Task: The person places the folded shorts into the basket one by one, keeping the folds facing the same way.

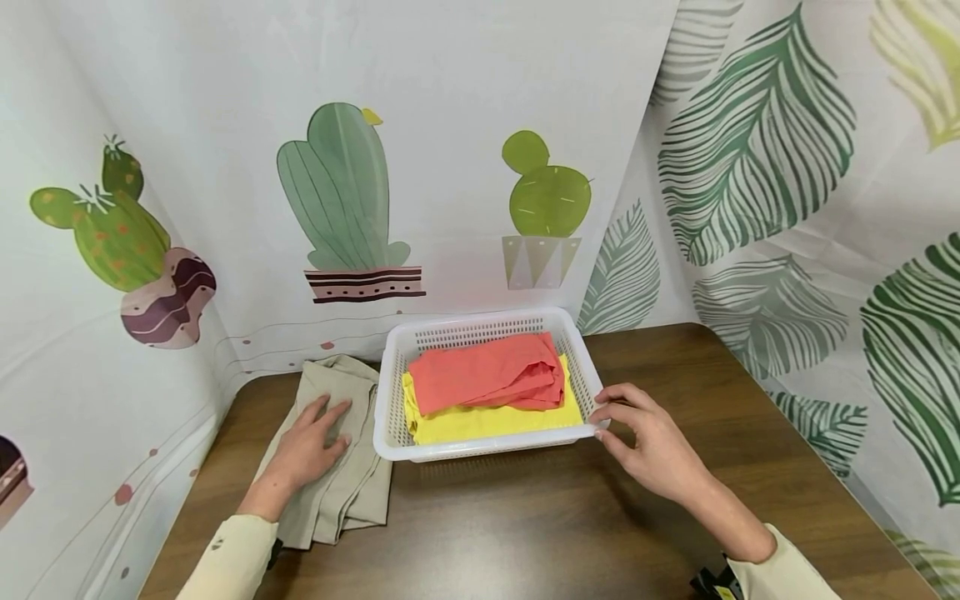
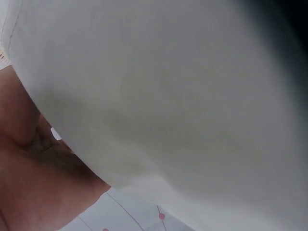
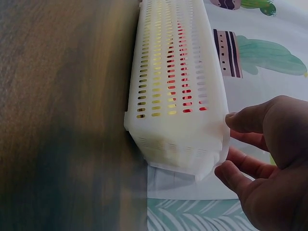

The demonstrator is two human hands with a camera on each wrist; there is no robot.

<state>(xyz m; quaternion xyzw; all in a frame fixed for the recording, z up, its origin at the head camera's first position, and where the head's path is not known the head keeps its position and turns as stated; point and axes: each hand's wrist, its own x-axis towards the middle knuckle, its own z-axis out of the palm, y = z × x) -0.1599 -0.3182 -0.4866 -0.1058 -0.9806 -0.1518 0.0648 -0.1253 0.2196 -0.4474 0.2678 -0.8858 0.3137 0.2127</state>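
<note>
A white plastic basket (image 1: 472, 452) with slotted walls stands on the table. Inside, a folded red cloth (image 1: 480, 371) lies over a folded yellow cloth (image 1: 495, 425). My right hand (image 1: 648, 442) pinches the basket's near right corner at the rim; in the right wrist view, the thumb (image 3: 245, 118) meets the rim from outside and other fingers reach behind it. To the basket's left is a folded beige cloth (image 1: 360, 492), its edge against or just under the basket's side. My left hand (image 1: 307, 450) rests on that cloth with fingers loosely spread. A sleeve (image 2: 144, 96) hides most of the left wrist view.
The dark brown wooden table (image 1: 480, 533) extends in front of the basket and to its right. Behind and along both sides hangs a white curtain (image 1: 450, 67) printed with cacti and leaves, close to the basket's back edge.
</note>
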